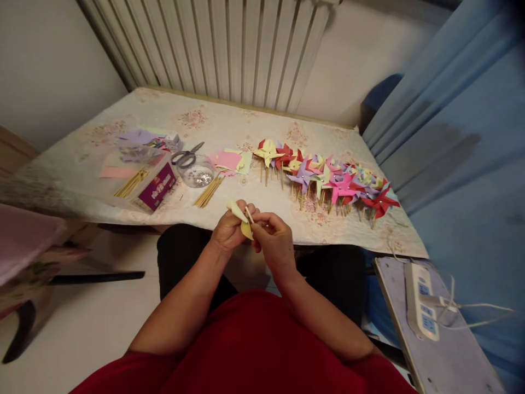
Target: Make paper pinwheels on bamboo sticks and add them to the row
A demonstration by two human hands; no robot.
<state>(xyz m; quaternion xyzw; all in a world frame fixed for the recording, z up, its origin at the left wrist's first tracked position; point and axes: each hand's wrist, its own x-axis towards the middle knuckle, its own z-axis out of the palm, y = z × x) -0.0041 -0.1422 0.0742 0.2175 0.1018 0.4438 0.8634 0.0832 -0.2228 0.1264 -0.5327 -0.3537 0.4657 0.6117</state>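
Pale-yellow curled paper (237,211) is by the near edge of the floral-covered table (254,120), gripped by the curled left hand (229,230) and pinched in the right hand's (275,238) nearly closed fingers. Shaping seems in hand; the next move likely calls for steady pinching.

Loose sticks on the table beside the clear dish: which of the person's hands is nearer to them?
Left. The left hand is below and just right of the loose sticks in the picture; the right hand is farther right, beyond the left hand.
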